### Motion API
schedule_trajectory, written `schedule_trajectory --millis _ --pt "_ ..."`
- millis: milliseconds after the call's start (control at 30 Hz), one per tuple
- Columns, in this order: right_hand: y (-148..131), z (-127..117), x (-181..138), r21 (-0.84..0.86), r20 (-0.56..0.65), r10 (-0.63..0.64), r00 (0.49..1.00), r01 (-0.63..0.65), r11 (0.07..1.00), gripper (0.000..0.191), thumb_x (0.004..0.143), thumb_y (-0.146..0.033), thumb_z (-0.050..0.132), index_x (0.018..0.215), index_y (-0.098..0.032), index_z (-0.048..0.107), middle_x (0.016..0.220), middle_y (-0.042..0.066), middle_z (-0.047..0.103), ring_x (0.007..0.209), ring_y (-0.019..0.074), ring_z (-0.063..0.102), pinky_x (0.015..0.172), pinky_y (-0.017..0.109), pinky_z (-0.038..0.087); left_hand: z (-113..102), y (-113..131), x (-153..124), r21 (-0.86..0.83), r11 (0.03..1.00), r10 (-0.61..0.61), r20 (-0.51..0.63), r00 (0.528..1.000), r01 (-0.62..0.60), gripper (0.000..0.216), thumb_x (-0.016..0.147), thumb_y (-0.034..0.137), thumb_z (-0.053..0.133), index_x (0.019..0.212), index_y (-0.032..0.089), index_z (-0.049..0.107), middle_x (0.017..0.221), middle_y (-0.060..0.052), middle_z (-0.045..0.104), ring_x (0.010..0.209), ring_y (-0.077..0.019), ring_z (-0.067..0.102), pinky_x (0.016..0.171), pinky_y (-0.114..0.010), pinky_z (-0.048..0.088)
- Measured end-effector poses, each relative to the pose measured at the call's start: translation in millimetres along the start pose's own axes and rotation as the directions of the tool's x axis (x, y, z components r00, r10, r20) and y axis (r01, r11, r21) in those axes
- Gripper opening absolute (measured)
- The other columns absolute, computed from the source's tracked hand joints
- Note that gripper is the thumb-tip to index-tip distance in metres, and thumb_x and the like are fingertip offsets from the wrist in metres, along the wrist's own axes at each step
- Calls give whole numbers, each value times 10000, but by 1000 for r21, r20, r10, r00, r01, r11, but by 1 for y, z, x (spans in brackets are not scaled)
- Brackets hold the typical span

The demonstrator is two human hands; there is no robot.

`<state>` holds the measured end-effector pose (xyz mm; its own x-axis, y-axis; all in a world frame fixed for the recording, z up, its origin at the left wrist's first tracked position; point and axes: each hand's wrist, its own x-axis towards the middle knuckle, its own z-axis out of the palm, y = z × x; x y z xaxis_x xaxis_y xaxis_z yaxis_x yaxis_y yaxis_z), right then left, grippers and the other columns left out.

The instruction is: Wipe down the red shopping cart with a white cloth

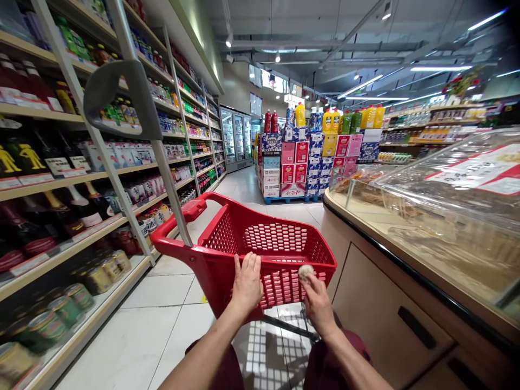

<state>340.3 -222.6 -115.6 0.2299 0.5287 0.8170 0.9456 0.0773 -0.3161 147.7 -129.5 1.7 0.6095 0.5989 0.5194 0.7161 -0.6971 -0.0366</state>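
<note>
Step in hand: judged to be handwork at the near rim of a red plastic shopping cart (284, 266), one bare hand steadying it, the other bringing up a small, pale, fluffy wad (305, 272).
Next move: seems to call for a firm pinch on the wad, light pressure along the rim, and a steadying left side.
Left grip (247, 281): bare hand, lower middle of the frame; fingers straight, slightly spread, laid over the near rim; thumb not clearly seen.
Right grip (319, 306): bare hand, right of lower middle; thumb and fingertips pinching the wad.
Wad: off-white, rounded, rough-surfaced; at the near rim, apparently touching; material uncertain.
Cart, place: centre to lower middle of the frame, on pale floor tiles (154, 325).
Cart, look: glossy, bright red; basket walls pierced with rounded slots; thick red push handle (190, 211) at its left end.
Pole: grey metal pole (173, 189) with dark loop top, upper left; attachment unclear.
Bench: wood-toned, dark-edged display bench (374, 309), right side of the frame.
</note>
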Motion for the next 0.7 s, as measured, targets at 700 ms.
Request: schedule_trajectory --millis 700 --pt "-60 9 26 186 75 -76 994 61 981 470 781 -80 373 1213 -228 484 1179 105 502 1092 211 474 909 390 431 0 -10 -7 22 997 79 42 996 -80 559 713 61 366 1268 128 381 1305 -80 447 1278 -195 262 1076 -487 122"
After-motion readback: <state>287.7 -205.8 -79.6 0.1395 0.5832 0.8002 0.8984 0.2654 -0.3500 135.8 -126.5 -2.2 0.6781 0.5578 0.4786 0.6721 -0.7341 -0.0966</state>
